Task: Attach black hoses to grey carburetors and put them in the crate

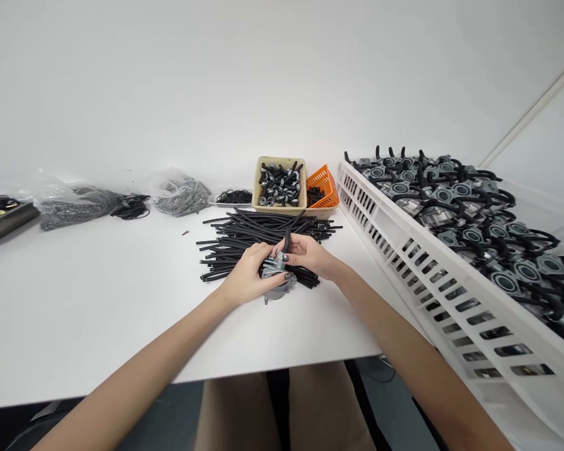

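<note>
My left hand (250, 275) and my right hand (305, 254) meet over the table, just in front of a loose pile of cut black rubber hoses (258, 241). My left hand grips a grey cast-metal part with a round flange (278, 283), which my fingers partly hide. My right fingers pinch a short black hose (287, 241) that stands up from that part. The point where hose and metal meet is hidden behind my fingers.
A white slatted crate (395, 250) full of metal parts with black hoses fills the right side. Behind the pile stand a tan tray (279, 160) of metal fittings and an orange basket (323, 188). Plastic bags of small grey parts (78, 208) and a dark tray (4, 225) lie to the left.
</note>
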Motion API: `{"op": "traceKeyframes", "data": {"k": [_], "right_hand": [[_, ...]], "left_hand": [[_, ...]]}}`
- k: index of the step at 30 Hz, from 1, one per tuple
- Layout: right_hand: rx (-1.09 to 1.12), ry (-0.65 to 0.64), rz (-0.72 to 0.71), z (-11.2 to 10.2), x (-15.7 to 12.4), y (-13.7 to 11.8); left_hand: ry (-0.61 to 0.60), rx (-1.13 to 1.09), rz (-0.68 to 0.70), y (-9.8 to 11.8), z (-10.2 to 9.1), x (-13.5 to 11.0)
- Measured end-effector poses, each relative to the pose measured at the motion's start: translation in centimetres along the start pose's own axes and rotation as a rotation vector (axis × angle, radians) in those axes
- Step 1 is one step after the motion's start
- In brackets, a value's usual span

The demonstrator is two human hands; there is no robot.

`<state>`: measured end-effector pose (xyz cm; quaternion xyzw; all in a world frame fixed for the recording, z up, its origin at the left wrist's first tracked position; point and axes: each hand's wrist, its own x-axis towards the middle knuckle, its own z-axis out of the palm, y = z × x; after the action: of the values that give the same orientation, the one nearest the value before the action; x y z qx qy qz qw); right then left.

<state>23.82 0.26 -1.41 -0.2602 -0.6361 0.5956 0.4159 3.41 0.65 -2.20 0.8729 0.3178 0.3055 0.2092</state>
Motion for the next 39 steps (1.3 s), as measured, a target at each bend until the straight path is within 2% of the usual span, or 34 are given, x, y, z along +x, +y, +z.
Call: {"op": "traceKeyframes", "data": {"k": [3,9,15,20,25,30,39], "right_hand": [[0.032,-0.088,0.016,-0.09,-0.13,-0.18],[0.024,0.028,-0.011,0.13,0.16,0.21],[0.058,-0.066,0.002,-0.08,-0.07,-0.04],[-0.024,0.052,-0.035,0.21,0.08,-0.09],[0.052,-0.061,-0.021,-0.01,-0.17,-0.26],[-0.074,-0.018,-0.044,-0.05,-0.09,-0.28],[-0.091,-0.023,-0.020,0.23,-0.12,-0.52]], "left_hand": [[0.016,0.009,-0.001,0.03,0.01,-0.01],[0.003,-0.004,0.018,0.06,-0.05,0.06],[0.006,0.001,-0.002,0.11,-0.04,0.03],[-0.010,0.004,0.003,0.08,-0.07,0.05],[0.008,0.012,0.000,0.04,-0.06,0.01],[-0.007,-0.002,0.008,0.05,-0.09,0.02],[-0.010,-0.008,0.002,0.04,-0.16,0.05]]}}
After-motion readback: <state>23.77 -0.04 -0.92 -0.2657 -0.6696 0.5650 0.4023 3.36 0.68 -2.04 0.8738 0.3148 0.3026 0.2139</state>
